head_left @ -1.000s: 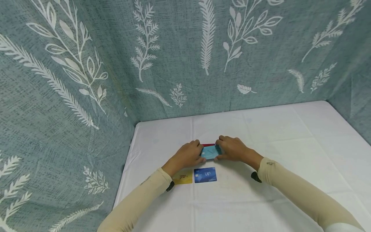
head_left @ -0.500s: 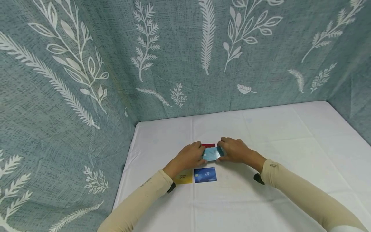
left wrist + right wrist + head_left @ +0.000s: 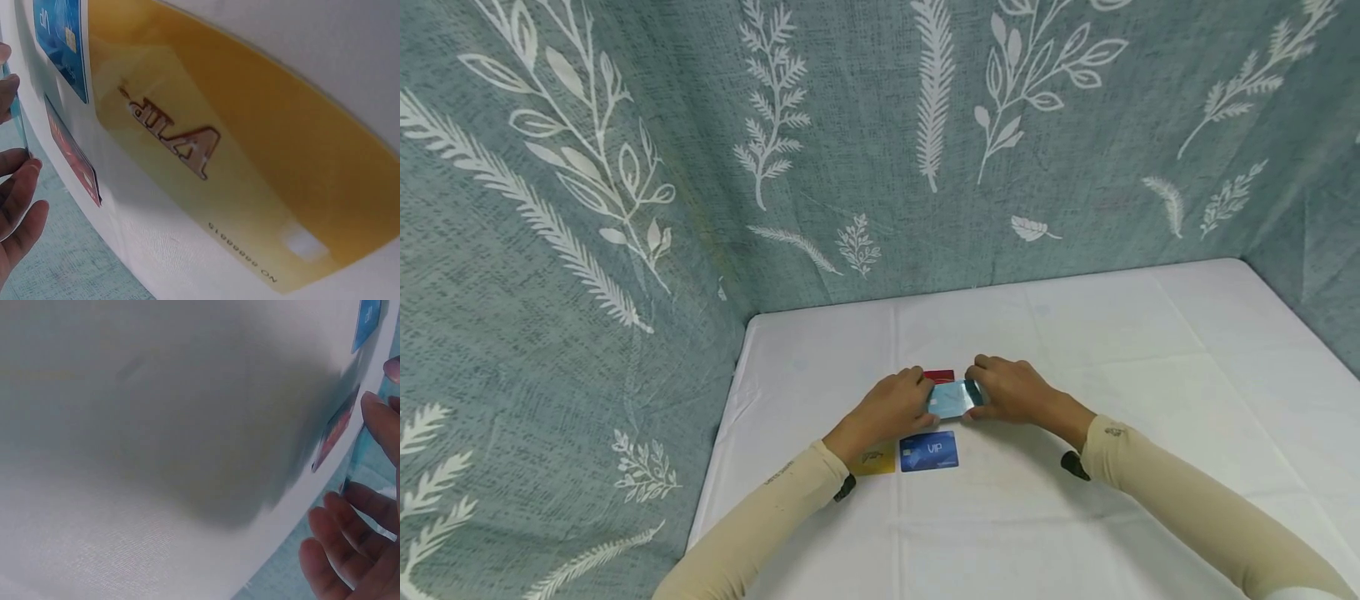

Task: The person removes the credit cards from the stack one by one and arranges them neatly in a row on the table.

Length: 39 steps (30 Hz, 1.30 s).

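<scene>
A light-blue card (image 3: 948, 400) is held a little above the table between both hands. My left hand (image 3: 891, 404) pinches its left end, thumb at the near edge and fingers at the far edge. The right hand (image 3: 1013, 390) grips the opposite end the same way. Behind it, a red card (image 3: 941, 376) lies on the table, partly covered in the head view. Nearer to me lies a dark-blue VIP card (image 3: 929, 451). Beside that one is a gold card (image 3: 262, 137), partly hidden by the left wrist in the head view.
A white cloth covers the table (image 3: 1120, 367). Green-blue curtain fabric (image 3: 865, 150) with white leaf prints hangs behind the table and along the left side. Both forearms wear beige sleeves (image 3: 1195, 500), and a dark wrist-worn device (image 3: 1074, 465) shows under the right wrist.
Both hands have drifted slightly right and nearer with the light-blue card, whose face now catches a glare. More of the red card shows behind it.
</scene>
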{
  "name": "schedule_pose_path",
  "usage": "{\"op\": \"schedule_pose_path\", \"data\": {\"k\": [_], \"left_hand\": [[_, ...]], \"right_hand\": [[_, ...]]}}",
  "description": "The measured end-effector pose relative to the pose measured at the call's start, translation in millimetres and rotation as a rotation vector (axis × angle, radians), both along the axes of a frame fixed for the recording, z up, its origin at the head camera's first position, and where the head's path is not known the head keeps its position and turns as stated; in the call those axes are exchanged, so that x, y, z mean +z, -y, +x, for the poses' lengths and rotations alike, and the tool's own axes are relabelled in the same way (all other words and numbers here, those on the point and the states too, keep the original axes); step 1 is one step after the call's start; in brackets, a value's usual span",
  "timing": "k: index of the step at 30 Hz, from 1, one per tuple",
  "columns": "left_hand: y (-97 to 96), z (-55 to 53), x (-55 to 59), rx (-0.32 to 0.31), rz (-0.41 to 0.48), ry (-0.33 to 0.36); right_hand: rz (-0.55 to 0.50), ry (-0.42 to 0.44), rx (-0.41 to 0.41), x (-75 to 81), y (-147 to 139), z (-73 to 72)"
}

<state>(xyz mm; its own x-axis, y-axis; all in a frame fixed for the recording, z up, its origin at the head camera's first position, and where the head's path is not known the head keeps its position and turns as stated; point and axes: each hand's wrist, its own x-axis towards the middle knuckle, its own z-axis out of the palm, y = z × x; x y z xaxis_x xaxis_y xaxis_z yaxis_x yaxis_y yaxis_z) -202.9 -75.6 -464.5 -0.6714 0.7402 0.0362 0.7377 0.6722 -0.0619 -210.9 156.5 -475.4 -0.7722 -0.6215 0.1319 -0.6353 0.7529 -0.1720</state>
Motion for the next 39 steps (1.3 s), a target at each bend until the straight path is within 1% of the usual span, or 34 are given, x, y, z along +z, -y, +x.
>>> {"op": "schedule_pose_path", "data": {"k": [6,12,19,28,34,39], "left_hand": [[-3.4,1.6,-1.3,0.003,0.009,0.017],[-7.9,5.7,-1.2,0.011,0.023,0.041],[-12.3,11.1,-0.2,-0.016,0.010,-0.004],[-17.9,18.3,2.4,-0.011,0.033,0.005],[-20.0,21.1,-0.8,-0.020,0.048,-0.022],[-21.2,24.5,-4.5,-0.022,0.061,-0.024]], "right_hand": [[-0.002,-0.005,-0.008,-0.1,-4,3.0],[-0.008,-0.002,-0.013,-1.7,-9,7.0],[-0.019,-0.019,-0.010,-3.9,-15,10.9],[-0.033,-0.032,-0.015,-3.2,-22,17.6],[-0.047,-0.033,-0.014,-3.5,-24,21.8],[-0.050,-0.032,-0.016,-3.3,-26,27.1]]}}
